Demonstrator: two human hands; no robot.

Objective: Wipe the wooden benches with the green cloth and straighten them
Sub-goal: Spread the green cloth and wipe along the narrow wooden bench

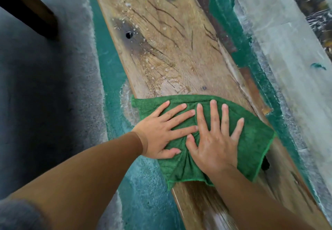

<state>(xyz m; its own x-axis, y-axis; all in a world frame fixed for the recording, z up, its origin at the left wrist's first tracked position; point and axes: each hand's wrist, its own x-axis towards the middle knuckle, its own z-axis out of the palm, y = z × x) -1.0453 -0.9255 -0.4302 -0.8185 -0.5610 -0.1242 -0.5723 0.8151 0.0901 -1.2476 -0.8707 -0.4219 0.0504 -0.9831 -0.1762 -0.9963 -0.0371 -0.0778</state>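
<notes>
A long wooden bench [161, 41] runs from the top of the head view down to the bottom right, with cracked grain, pale specks and two dark holes. The green cloth [251, 139] lies spread across the bench's near half, its left corner hanging over the edge. My left hand [161, 129] lies flat on the cloth's left part, fingers spread. Beside it my right hand [215, 136] presses flat on the cloth's middle, fingers spread, the cloth bunched in folds under the palm. The two hands touch at the fingertips.
The floor [45, 104] under the bench is grey concrete with a green painted strip [107, 64] on both sides. A dark wooden leg or beam [27, 6] crosses the upper left. A pale wall base [287, 50] runs along the right.
</notes>
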